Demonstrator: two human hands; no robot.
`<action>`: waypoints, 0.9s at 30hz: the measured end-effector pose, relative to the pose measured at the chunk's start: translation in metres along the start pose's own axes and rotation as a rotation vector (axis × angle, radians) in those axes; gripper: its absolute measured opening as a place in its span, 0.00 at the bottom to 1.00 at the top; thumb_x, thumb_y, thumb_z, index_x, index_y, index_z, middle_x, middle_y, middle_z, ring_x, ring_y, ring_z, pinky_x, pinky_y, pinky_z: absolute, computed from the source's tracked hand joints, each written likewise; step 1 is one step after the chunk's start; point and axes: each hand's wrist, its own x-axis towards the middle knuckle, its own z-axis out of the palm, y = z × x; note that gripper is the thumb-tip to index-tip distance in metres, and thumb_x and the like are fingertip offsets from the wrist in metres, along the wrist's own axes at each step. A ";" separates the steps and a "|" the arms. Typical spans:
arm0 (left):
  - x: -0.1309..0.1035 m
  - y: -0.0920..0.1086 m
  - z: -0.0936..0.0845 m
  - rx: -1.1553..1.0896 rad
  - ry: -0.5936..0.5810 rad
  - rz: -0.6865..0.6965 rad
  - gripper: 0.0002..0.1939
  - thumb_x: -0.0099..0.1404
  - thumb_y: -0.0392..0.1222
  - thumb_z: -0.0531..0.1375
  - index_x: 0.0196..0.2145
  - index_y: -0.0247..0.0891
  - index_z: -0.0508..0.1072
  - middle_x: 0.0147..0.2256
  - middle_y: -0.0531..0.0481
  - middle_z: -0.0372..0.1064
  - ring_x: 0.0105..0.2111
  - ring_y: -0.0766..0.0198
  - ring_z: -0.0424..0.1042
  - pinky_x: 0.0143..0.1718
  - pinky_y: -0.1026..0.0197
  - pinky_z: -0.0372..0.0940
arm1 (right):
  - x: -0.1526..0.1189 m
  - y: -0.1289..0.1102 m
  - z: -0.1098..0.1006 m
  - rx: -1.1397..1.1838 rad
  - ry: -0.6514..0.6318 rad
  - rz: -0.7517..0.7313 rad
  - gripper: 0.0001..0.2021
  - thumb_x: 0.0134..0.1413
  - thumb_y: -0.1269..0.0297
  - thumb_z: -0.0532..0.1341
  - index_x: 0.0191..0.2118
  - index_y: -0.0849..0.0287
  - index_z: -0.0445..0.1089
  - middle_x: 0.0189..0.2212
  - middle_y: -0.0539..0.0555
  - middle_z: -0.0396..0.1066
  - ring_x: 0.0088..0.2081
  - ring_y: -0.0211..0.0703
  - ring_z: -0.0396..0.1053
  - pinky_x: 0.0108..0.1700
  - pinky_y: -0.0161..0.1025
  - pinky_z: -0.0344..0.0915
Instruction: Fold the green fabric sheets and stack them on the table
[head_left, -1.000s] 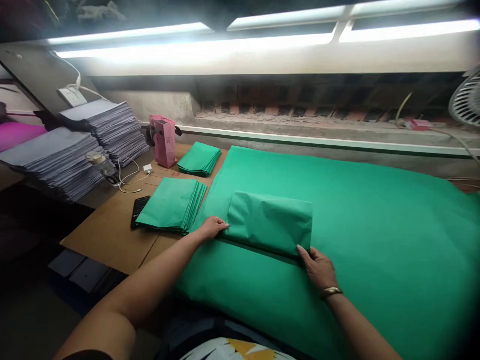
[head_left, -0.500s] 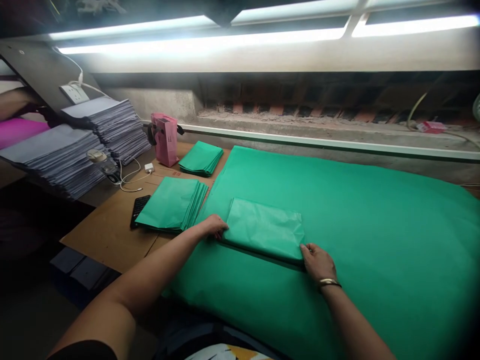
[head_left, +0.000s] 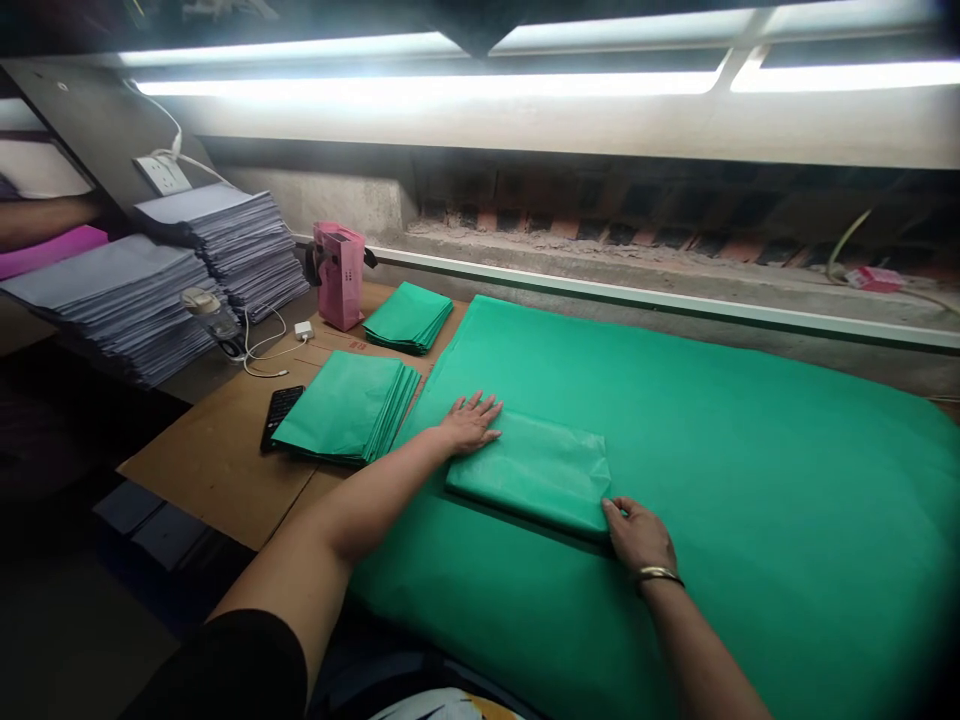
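A folded green sheet [head_left: 544, 465], a flat rectangular packet that looks like paper or thin fabric, lies on a wide spread of the same green material [head_left: 720, 430]. My left hand [head_left: 470, 424] rests flat across the packet's far left corner, fingers spread. At the near right corner, my right hand [head_left: 637, 532] pinches the packet's edge between thumb and fingers. Left of the spread is a stack of folded green pieces [head_left: 345, 405], with a smaller green stack [head_left: 409, 316] behind it.
A phone [head_left: 282, 418] lies partly under the nearer stack on brown cardboard [head_left: 202, 460]. Beyond are a pink bag [head_left: 341, 275], a white charger [head_left: 303, 330] with cable, and a clear bottle [head_left: 214, 320]. Grey sheet piles [head_left: 247, 250] stand at left, near another person's arm [head_left: 45, 222].
My left hand has moved from the packet's near left edge to its far left corner and has opened flat. My right hand stays at the near right corner.
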 end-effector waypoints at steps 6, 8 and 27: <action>0.002 -0.009 0.027 -0.001 -0.019 -0.012 0.34 0.66 0.61 0.39 0.65 0.42 0.41 0.65 0.52 0.32 0.64 0.54 0.31 0.62 0.43 0.34 | 0.008 -0.024 -0.009 -0.174 0.092 0.013 0.22 0.59 0.55 0.49 0.52 0.65 0.66 0.43 0.64 0.68 0.46 0.59 0.63 0.45 0.50 0.61; 0.001 -0.010 0.029 0.007 -0.006 -0.015 0.34 0.66 0.61 0.39 0.65 0.42 0.41 0.65 0.52 0.32 0.65 0.54 0.31 0.62 0.44 0.34 | 0.011 -0.062 0.005 -0.307 0.188 -0.077 0.27 0.61 0.55 0.49 0.60 0.67 0.56 0.58 0.66 0.53 0.58 0.62 0.49 0.55 0.59 0.50; 0.012 -0.011 0.013 -0.170 -0.191 -0.085 0.33 0.67 0.59 0.32 0.65 0.44 0.39 0.65 0.57 0.27 0.65 0.59 0.26 0.62 0.45 0.30 | 0.006 -0.164 0.062 -0.414 -0.071 -0.526 0.36 0.62 0.43 0.43 0.66 0.64 0.40 0.64 0.55 0.32 0.64 0.49 0.26 0.62 0.56 0.28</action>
